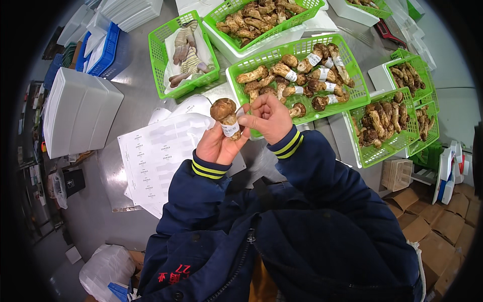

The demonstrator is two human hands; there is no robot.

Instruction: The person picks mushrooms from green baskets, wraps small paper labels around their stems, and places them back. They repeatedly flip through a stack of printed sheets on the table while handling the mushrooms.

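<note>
My left hand (217, 144) is closed around the stem of a brown-capped mushroom (223, 109), held cap up. A white label (231, 129) wraps part of its stem. My right hand (269, 117) pinches the label's free end beside the stem. Beneath and left of my hands lie sheets of white labels (151, 161), some spots peeled off. Just beyond my right hand stands a green basket (232, 80) of mushrooms, several with white labels around their stems.
Another green basket (157, 60) holds striped gloves (188, 50) on white paper. More mushroom baskets (376, 160) stand at the right and back. White foam boxes (75, 110) and a blue basket (113, 53) are at the left. Cardboard boxes (432, 246) lie low at the right.
</note>
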